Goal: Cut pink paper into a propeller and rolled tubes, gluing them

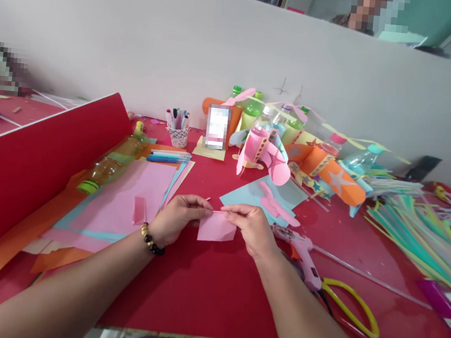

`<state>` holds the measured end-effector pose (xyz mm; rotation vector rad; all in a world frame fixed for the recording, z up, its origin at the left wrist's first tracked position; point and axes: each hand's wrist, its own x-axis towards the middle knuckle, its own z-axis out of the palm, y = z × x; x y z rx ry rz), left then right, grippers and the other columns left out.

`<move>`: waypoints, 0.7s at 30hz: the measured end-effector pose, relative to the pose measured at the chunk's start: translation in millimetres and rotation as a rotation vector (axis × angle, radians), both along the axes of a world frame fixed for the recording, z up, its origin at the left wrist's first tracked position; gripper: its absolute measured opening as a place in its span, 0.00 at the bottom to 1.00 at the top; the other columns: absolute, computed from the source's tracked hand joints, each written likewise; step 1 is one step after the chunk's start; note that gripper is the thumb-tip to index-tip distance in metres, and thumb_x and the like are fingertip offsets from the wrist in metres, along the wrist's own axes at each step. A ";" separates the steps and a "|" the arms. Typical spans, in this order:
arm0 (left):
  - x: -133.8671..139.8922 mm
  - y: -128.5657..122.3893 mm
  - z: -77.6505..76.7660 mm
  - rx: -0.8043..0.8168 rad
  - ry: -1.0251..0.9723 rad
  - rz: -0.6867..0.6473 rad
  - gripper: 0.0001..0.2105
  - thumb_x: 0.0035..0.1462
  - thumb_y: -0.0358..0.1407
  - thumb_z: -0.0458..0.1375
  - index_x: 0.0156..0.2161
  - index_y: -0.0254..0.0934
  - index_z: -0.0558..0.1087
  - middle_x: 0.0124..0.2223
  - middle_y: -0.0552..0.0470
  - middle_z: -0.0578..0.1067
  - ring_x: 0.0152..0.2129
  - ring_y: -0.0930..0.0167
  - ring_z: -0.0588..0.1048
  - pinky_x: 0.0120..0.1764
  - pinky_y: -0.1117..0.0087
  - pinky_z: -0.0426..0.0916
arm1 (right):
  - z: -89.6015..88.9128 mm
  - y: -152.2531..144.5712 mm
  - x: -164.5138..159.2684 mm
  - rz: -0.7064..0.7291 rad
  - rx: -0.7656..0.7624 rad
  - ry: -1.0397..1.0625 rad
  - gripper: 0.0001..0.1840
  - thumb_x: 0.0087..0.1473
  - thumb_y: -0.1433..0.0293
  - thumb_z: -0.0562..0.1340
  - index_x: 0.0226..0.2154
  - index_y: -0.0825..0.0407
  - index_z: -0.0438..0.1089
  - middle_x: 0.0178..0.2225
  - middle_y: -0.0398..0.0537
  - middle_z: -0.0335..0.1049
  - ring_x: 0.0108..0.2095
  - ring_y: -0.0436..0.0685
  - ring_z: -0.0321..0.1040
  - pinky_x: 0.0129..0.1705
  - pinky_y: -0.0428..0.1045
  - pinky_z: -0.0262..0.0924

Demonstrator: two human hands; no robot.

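A small piece of pink paper (216,229) hangs just over the red tabletop (198,288), its top edge pinched at both ends. My left hand (179,216) closes on the left end with thumb and fingers; a beaded bracelet is on that wrist. On the other end, my right hand (250,224) has the same kind of pinch. The top edge looks narrowly folded or rolled. Just right of my right hand lies a pink glue gun (302,256) with a clear glue stick (370,278). A pink paper propeller (276,203) rests on blue sheets (241,194) beyond it.
Coloured sheets (124,180) and a plastic bottle (117,158) lie at left by a red upright panel (42,167). Decorated bottle planes (267,146), a pen cup (178,134) and a phone (217,126) stand behind. Yellow-handled scissors (355,309) and plastic strips (422,236) are at right.
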<state>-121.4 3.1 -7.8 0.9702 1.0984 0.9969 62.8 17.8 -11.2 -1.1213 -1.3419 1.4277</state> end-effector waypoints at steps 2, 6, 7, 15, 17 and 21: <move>-0.6 -0.2 0.6 -0.024 -0.030 -0.005 0.09 0.41 0.35 0.65 0.28 0.34 0.73 0.23 0.56 0.70 0.19 0.79 0.64 0.24 0.77 0.59 | 0.2 0.7 0.6 0.007 -0.018 0.016 0.10 0.40 0.65 0.67 0.29 0.51 0.77 0.28 0.47 0.76 0.30 0.54 0.69 0.35 0.49 0.61; 0.0 -0.4 2.1 -0.048 -0.044 -0.022 0.07 0.41 0.34 0.65 0.27 0.33 0.73 0.22 0.57 0.69 0.19 0.80 0.64 0.23 0.78 0.58 | 0.0 2.2 2.5 0.038 -0.057 0.040 0.09 0.39 0.67 0.68 0.28 0.52 0.77 0.26 0.47 0.75 0.28 0.53 0.68 0.34 0.49 0.61; 0.3 -0.4 2.5 -0.048 -0.040 -0.023 0.07 0.41 0.34 0.65 0.27 0.33 0.73 0.22 0.56 0.69 0.19 0.80 0.64 0.23 0.78 0.59 | -0.1 2.3 2.8 0.042 -0.061 0.044 0.09 0.39 0.67 0.68 0.28 0.52 0.77 0.25 0.47 0.75 0.27 0.52 0.68 0.34 0.49 0.61; 0.2 -0.5 2.3 -0.046 -0.050 -0.018 0.07 0.40 0.31 0.64 0.28 0.32 0.73 0.24 0.55 0.70 0.20 0.79 0.65 0.23 0.78 0.59 | -0.5 2.1 3.9 0.047 -0.030 0.018 0.07 0.38 0.70 0.67 0.27 0.52 0.77 0.24 0.45 0.74 0.26 0.52 0.66 0.32 0.48 0.60; 0.1 -0.6 1.7 -0.050 -0.061 -0.028 0.07 0.40 0.31 0.64 0.28 0.32 0.73 0.24 0.55 0.70 0.20 0.79 0.65 0.23 0.79 0.59 | 0.3 1.5 3.9 0.042 -0.016 -0.015 0.07 0.39 0.71 0.66 0.27 0.52 0.77 0.23 0.45 0.74 0.25 0.51 0.66 0.32 0.48 0.60; 0.7 -0.7 0.1 -0.049 -0.052 -0.030 0.08 0.40 0.32 0.66 0.28 0.32 0.73 0.26 0.54 0.72 0.22 0.78 0.68 0.25 0.77 0.62 | 2.4 -0.2 3.7 0.023 0.068 -0.131 0.06 0.41 0.71 0.64 0.26 0.52 0.77 0.23 0.45 0.74 0.26 0.52 0.66 0.31 0.48 0.59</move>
